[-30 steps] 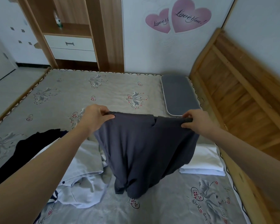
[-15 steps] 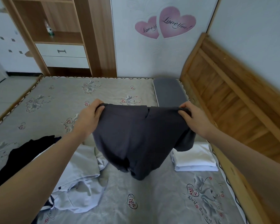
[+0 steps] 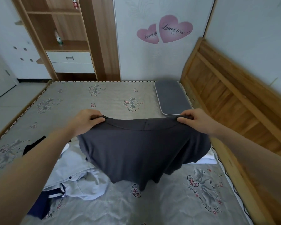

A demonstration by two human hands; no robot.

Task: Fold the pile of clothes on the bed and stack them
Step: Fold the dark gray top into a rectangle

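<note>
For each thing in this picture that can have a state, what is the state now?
dark grey garment: unfolded, held up by its top edge, hanging over the bed
left hand: pinching one top corner
right hand: pinching the other top corner
light blue clothes: crumpled, unfolded
black garment: lying unfolded
white folded item: folded, mostly hidden
drawers: closed

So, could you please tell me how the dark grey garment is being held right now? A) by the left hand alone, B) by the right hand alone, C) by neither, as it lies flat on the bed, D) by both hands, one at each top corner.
D: the left hand and the right hand each pinch a top corner of the dark grey garment, which hangs above the bed.
</note>
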